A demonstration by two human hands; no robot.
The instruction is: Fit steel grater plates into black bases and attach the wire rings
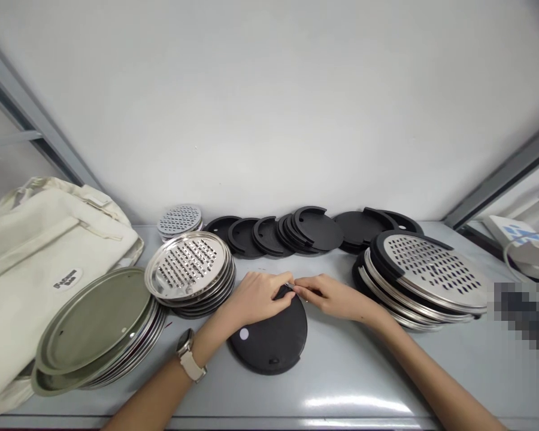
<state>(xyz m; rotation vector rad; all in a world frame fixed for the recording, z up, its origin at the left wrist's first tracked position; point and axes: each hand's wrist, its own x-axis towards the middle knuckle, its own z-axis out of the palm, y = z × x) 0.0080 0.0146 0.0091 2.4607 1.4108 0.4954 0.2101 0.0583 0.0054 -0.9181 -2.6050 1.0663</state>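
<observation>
A round black disc (273, 341) with a white dot and a small slot lies on the grey table in front of me. My left hand (263, 296), with a watch on its wrist, is over the disc's far edge, its thumb and forefinger pinched round a small item too small to name. From the right, my right hand (326, 295) meets it, fingertips pinched at the same small item. The fingertips of both hands nearly touch. To the left sits a stack of steel grater discs (191, 266); to the right, grater discs with black rims (435, 269) are piled.
Several black discs (318, 230) overlap along the wall. A smaller grater stack (179, 220) stands behind the steel one. Green lids (94, 320) are stacked at the left beside a cream bag (40, 257). A white box (512, 230) is at the far right.
</observation>
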